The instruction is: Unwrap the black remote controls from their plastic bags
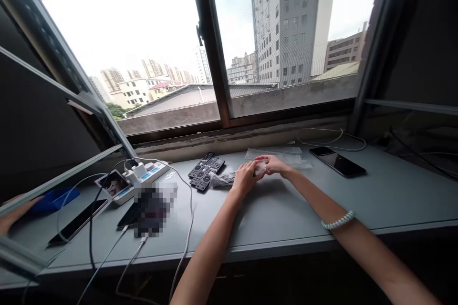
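A remote control in a clear plastic bag point(222, 179) lies on the grey desk, and my left hand point(245, 175) is closed over its right part. My right hand point(274, 165) pinches the crumpled plastic at the bag's right end, close beside the left fingers. My palms and fingers cover much of the bagged remote. Just left of it, two bare black remotes, the rear one point(201, 164) and the front one point(206, 177), lie side by side at a slant. Behind my hands, flat clear plastic bags point(286, 155) rest on the desk.
A black phone point(338, 161) lies to the right, near a white cable point(332, 141). At left are a power strip point(148, 174) with plugs, charging cables, a dark tablet-like device point(77, 224) and a blurred-out item. Another person's hand point(21, 207) is beside a blue object point(55, 200) beyond the shelf frame.
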The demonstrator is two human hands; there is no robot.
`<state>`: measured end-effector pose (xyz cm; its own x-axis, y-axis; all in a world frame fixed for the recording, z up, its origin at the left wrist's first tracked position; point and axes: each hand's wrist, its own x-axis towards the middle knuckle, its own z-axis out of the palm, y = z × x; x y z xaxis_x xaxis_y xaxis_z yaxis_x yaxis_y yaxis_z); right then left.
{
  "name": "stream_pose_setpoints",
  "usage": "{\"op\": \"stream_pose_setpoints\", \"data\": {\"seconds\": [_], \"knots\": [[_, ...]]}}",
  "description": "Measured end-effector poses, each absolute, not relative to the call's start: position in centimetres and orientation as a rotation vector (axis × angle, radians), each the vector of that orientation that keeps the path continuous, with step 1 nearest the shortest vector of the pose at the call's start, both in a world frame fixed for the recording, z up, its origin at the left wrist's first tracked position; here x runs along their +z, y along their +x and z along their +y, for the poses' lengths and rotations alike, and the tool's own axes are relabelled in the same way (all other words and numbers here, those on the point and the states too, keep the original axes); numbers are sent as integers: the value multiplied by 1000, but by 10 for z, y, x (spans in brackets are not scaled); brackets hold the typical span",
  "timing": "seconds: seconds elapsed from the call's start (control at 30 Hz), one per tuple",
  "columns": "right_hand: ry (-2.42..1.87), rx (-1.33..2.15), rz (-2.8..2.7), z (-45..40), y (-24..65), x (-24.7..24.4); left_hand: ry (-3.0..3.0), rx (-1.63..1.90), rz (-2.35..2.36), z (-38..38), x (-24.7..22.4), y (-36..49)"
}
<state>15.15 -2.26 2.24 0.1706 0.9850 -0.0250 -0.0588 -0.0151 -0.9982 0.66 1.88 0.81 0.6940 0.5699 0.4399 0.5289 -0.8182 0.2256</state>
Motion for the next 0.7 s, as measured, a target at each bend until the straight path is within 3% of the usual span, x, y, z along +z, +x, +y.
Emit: {"op": "stream_pose_setpoints", "data": {"seconds": [0.53, 0.7], "knots": [[-1264, 801, -712, -10, 170, 26, 2825, 617, 1305, 29, 9, -5], [-1282, 817, -686, -9, 169, 24, 2788, 716, 1362, 30, 9, -5]]}}
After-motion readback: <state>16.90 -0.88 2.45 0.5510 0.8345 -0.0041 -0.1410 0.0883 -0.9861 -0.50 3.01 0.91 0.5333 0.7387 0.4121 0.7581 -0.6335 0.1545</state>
